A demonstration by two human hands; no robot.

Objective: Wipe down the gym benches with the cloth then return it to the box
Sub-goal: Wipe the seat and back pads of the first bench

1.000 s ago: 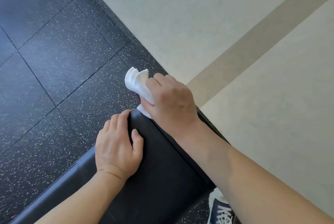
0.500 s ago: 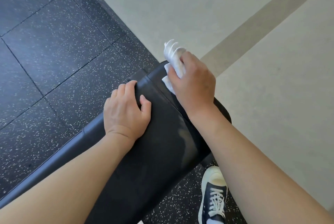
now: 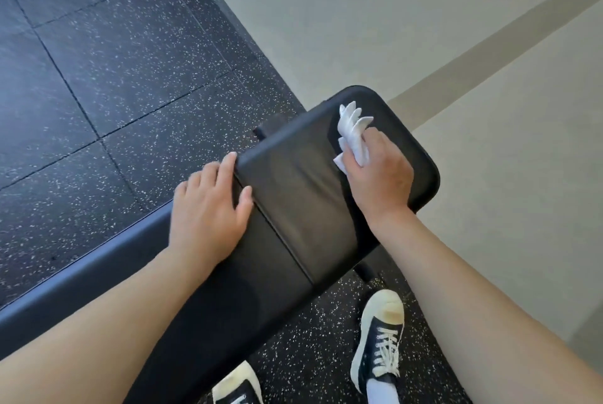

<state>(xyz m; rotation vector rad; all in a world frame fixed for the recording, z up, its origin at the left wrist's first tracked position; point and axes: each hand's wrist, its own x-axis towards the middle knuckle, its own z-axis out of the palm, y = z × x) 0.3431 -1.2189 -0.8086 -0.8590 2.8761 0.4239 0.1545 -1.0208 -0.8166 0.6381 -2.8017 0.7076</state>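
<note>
A black padded gym bench (image 3: 293,181) runs from the lower left to the middle right, its rounded end pointing up and right. My right hand (image 3: 380,175) presses a crumpled white cloth (image 3: 354,132) onto the end pad, with the cloth sticking out past my fingers. My left hand (image 3: 208,207) lies flat on the bench's far edge at the seam between two pads, fingers spread over the side and holding nothing. No box is in view.
Dark speckled rubber tiles (image 3: 107,77) cover the floor on the left and under the bench. Pale smooth flooring (image 3: 359,12) with a tan stripe lies to the right. My two dark sneakers with white toe caps (image 3: 380,338) stand below the bench.
The view has shifted, so more of the bench's end pad shows. My right hand and the cloth now rest further onto the end pad. My left hand stays on the bench's far edge.
</note>
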